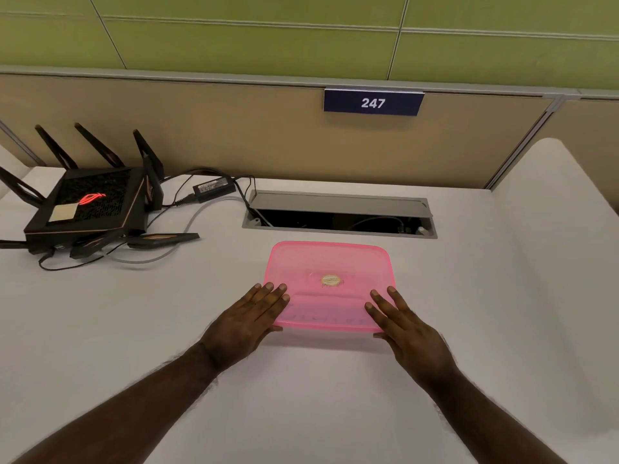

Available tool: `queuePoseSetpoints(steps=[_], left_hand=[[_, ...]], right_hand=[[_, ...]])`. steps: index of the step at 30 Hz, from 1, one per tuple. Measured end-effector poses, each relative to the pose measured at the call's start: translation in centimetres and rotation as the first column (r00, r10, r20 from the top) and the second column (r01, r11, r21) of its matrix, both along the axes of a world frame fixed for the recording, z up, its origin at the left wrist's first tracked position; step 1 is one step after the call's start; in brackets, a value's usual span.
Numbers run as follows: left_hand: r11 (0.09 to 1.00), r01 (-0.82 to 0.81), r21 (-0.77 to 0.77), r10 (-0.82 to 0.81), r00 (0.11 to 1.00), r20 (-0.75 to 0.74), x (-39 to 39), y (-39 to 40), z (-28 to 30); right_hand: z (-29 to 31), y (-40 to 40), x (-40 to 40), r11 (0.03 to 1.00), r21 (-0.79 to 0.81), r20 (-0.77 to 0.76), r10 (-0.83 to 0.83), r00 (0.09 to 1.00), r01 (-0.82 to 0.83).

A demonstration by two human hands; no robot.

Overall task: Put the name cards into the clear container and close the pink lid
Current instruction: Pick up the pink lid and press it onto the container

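Pressing flat, left hand [249,321] and right hand [403,324] lie spread wide on the pink lid's [330,284] near corners, mid-tabletop [134,329].

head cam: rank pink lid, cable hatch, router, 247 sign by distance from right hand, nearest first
From the right hand:
1. pink lid, under its fingers.
2. cable hatch, just behind the lid.
3. 247 sign, up on the partition.
4. router, far left.
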State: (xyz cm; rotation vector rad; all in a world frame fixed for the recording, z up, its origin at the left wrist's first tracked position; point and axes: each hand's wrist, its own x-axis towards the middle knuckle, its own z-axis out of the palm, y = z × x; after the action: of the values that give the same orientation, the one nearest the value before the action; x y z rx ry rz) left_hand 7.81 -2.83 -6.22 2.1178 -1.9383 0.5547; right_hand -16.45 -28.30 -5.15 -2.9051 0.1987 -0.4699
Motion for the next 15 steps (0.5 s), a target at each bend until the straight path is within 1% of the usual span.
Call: queuePoseSetpoints(steps=[6,8,10,12,13,14,15], left_hand=[[1.0,-0.021,0.016,0.021,1.0,-0.017,-0.2,0.2,-0.1],[0.997,-0.067,0.044,0.07,0.996,-0.06,-0.8,0.2,-0.1],[0.983,-0.137,0.122,0.152,0.981,-0.119,-1.7,0.2,0.2],[0.963,-0.191,0.192,0.229,0.952,-0.204,-2.5,0.3,0.9],[0.957,-0.201,0.209,0.256,0.924,-0.283,-2.8,0.5,1.1],[0.954,-0.212,0.21,0.28,0.881,-0.382,-3.2,0.6,1.4],[0.95,-0.245,0.191,0.309,0.819,-0.484,-3.5,0.7,1.7]], right_hand=[[-0.5,-0.3,-0.2,0.997,-0.073,0.038,0.028,0.999,-0.025],[-0.4,-0.1,-0.3,0.998,-0.066,0.034,0.012,0.999,-0.01],[-0.2,0.2,-0.4,0.999,-0.029,0.006,-0.021,1.0,0.021],[0.2,0.7,-0.5,0.998,0.02,-0.026,-0.058,0.998,0.058],[0.3,1.1,-0.5,0.993,0.07,-0.027,-0.091,0.995,0.093],[0.5,1.5,-0.5,0.98,0.142,-0.015,-0.141,0.99,0.142],[0.7,1.8,-0.4,0.953,0.227,0.007,-0.209,0.978,0.202]])
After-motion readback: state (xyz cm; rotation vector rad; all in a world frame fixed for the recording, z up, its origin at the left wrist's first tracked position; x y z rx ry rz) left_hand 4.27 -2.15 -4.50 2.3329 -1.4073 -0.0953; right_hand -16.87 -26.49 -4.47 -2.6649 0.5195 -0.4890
